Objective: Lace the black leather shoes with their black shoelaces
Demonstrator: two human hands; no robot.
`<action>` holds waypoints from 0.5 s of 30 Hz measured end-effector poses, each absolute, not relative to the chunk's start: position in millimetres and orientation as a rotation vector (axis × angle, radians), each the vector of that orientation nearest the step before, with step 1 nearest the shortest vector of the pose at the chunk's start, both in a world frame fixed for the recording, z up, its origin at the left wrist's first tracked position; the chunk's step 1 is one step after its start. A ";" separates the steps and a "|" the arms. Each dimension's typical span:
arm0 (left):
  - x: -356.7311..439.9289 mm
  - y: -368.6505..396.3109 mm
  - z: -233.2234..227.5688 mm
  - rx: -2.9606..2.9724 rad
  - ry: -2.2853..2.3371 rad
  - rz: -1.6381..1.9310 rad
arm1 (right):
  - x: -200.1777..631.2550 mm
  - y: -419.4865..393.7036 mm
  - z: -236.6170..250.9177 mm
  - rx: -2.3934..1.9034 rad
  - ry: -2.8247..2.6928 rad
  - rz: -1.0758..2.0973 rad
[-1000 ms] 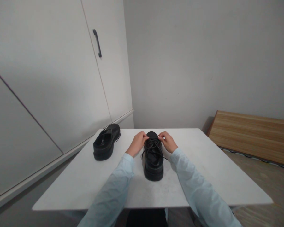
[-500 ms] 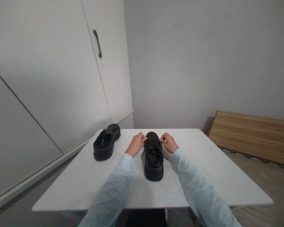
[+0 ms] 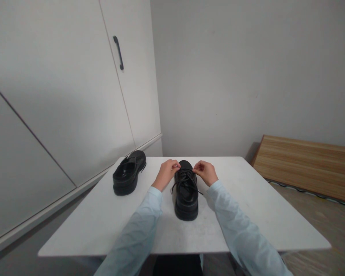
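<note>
A black lace-up shoe (image 3: 186, 207) stands upright on the white table, its toe pointing away from me. Its black shoelace (image 3: 185, 177) crosses the front, with loose ends hanging out on both sides. My left hand (image 3: 167, 172) is at the left of the lacing near the toe, thumb and fingertips pinched together at the lace. On the opposite side, my right hand (image 3: 206, 172) pinches at the lace too, its other fingers curled. The lace between the fingertips is too small to see clearly. To the left sits a second black shoe (image 3: 125, 188), untouched.
The white table (image 3: 247, 230) lies under both shoes. A white cabinet (image 3: 74, 96) with a dark handle (image 3: 118, 53) rises on the left. Behind the table is a grey wall (image 3: 247, 76). A wood-grain board (image 3: 304, 165) leans at the right, above a dark cable.
Both hands have shifted slightly inward over the toe end of the lacing, the left one to the right. The shoes stay in place.
</note>
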State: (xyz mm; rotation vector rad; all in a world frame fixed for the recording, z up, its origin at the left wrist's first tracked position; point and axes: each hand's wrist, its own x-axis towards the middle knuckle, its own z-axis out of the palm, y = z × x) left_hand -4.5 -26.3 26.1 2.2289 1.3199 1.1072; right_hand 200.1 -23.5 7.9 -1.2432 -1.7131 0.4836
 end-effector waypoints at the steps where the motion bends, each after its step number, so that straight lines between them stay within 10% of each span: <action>1: -4.9 -26.5 26.8 2.246 1.300 1.104 | 199.5 -24.0 8.7 -1.221 -1.719 0.493; 15: -5.4 -36.0 38.6 2.447 1.348 0.898 | 188.6 -38.6 25.1 -1.134 -2.090 0.291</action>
